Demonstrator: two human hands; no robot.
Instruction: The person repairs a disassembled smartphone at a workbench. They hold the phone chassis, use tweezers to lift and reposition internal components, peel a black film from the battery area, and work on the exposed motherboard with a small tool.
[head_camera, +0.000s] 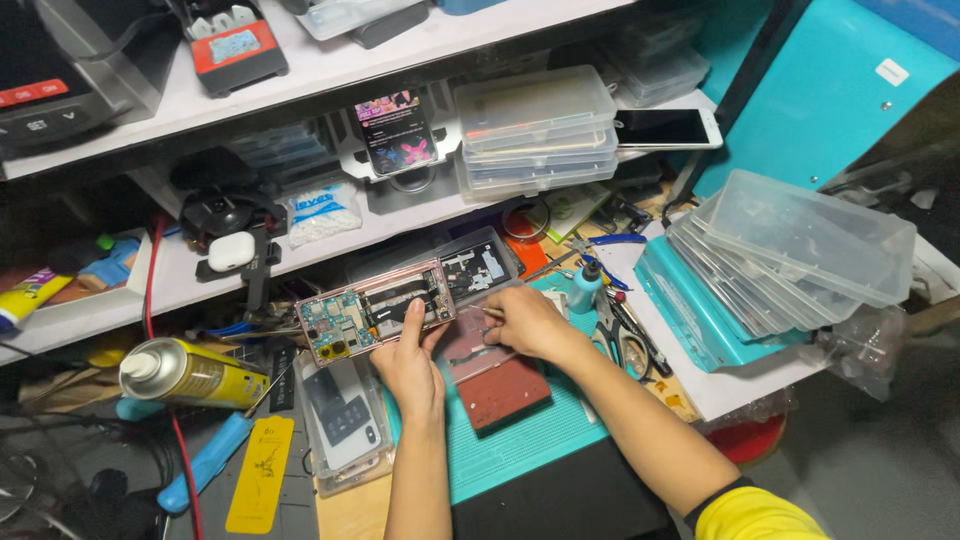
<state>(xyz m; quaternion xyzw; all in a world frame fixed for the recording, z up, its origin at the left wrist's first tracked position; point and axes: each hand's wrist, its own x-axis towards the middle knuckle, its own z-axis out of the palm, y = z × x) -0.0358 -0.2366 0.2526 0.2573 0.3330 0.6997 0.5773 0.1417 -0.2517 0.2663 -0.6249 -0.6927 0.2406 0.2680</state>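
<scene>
The left hand (410, 365) clasps the opened phone (375, 310) tilted (circuitry exposed) so the right hand (525, 325), pinching tweezers (492, 312), can reach inside.

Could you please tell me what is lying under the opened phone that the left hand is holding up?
Under the opened phone lie a teal mat and a reddish pad. The left hand and right hand cover whatever lies directly below them.

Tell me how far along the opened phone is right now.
Done: the opened phone has its back off, boards bare. In hand: the left hand props it up, thumb on its middle; the right hand holds a thin tool at its right end. Left: the internals are not yet out.
</scene>
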